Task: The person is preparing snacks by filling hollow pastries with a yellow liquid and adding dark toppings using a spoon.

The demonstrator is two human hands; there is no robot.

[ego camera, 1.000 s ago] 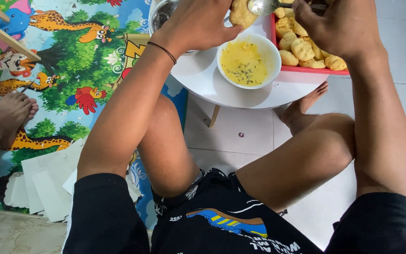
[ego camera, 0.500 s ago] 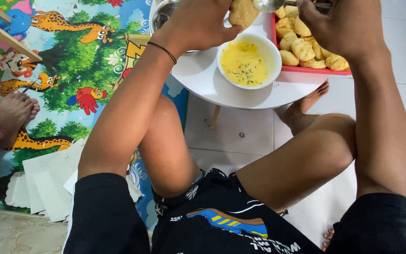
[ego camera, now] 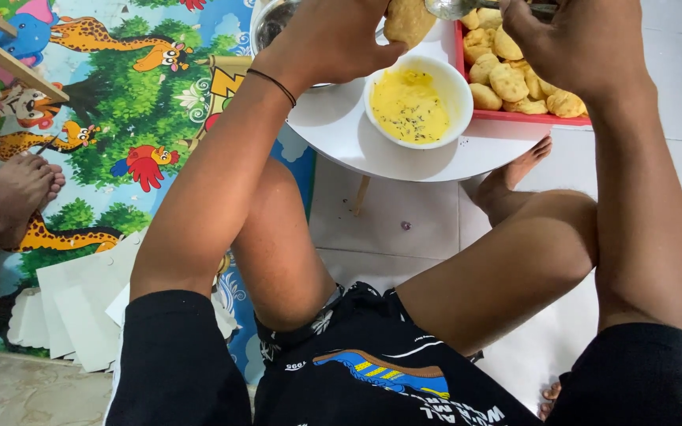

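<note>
Spoon gripped by right hand, left hand clasping fried puff above bowl.

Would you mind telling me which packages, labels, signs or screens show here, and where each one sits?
Flat cardboard sheets: pale grey, cut and unfolded, stacked on the floor at lower left, by the picture mat.
Shorts print: blue, yellow and white shoe graphic on black cloth, bottom centre.
No screens or signs in view.
</note>
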